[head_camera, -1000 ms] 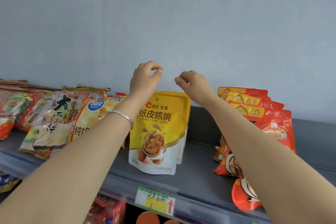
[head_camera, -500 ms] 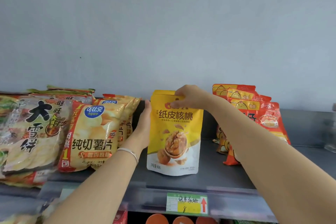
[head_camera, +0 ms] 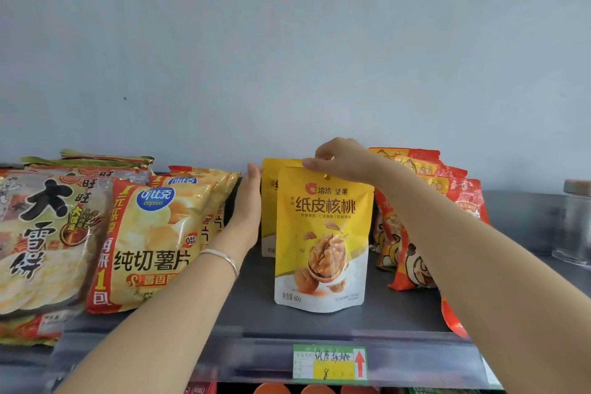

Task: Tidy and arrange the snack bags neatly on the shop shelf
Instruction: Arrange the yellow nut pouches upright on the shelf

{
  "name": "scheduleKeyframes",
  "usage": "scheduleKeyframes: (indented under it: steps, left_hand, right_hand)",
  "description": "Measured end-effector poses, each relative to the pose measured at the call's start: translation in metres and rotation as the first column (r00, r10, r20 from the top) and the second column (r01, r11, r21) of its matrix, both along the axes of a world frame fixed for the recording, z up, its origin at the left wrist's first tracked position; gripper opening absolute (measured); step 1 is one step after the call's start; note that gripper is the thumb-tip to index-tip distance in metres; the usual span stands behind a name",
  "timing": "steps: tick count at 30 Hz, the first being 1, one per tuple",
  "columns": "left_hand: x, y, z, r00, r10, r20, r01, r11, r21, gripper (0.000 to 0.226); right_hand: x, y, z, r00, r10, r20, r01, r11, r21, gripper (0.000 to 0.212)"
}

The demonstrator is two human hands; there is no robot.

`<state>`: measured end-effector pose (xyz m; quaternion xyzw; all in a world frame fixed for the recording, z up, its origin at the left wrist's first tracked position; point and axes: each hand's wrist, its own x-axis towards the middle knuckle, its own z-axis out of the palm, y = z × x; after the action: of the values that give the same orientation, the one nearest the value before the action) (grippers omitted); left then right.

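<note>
Two walnut pouches (head_camera: pixel 323 233), two hands (head_camera: pixel 249 201)

A yellow walnut pouch (head_camera: pixel 323 233) stands upright on the grey shelf (head_camera: pixel 249 313), its top edge pinched by the right hand (head_camera: pixel 342 160). A second walnut pouch (head_camera: pixel 268 201) stands just behind it toward 10 o'clock, and the left hand (head_camera: pixel 248 201) lies flat against that one's left side. Potato chip bags (head_camera: pixel 150 243) lean at 9 o'clock, red snack bags (head_camera: pixel 415 265) at 3 o'clock. A price label (head_camera: pixel 329 363) sits at 6 o'clock on the shelf edge.

Single head-worn view, level and close, facing the shelf (head_camera: pixel 319 326).
</note>
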<state>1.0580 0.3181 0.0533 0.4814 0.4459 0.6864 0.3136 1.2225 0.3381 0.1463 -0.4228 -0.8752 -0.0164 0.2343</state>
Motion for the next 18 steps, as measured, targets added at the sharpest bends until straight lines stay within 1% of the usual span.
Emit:
scheduleKeyframes:
  steps: [2, 5, 11, 13, 15, 18]
  left_hand:
    - [-0.012, 0.009, 0.007, 0.998, 0.055, -0.034, -0.055, 0.998, 0.017, 0.049]
    - [-0.027, 0.026, 0.015, 0.987, 0.1, -0.129, -0.101, 0.995, -0.004, 0.043]
    - [-0.035, 0.07, 0.028, 0.966, 0.075, -0.248, -0.107, 0.987, -0.118, 0.059]
    - [-0.034, 0.084, 0.032, 0.968, 0.046, -0.245, -0.082, 0.987, -0.139, 0.062]
    - [-0.032, 0.095, 0.034, 0.973, 0.03, -0.228, -0.068, 0.984, -0.163, 0.061]
    - [-0.033, 0.109, 0.039, 0.981, -0.001, -0.196, -0.038, 0.98, -0.194, 0.061]
  right_hand:
    - [-0.003, 0.006, 0.005, 0.999, 0.0, -0.035, 0.001, 1.0, 0.024, 0.035]
    - [-0.005, 0.022, 0.015, 1.0, -0.01, 0.004, 0.009, 0.999, 0.047, 0.029]
    - [-0.011, 0.065, 0.034, 0.993, -0.024, 0.113, 0.019, 0.999, 0.037, 0.026]
    - [-0.012, 0.08, 0.038, 0.984, -0.014, 0.177, 0.012, 1.0, 0.014, 0.028]
    - [-0.013, 0.094, 0.039, 0.971, -0.013, 0.24, 0.017, 1.0, -0.015, 0.034]
    - [-0.013, 0.113, 0.037, 0.955, 0.019, 0.296, 0.005, 0.997, -0.08, 0.038]
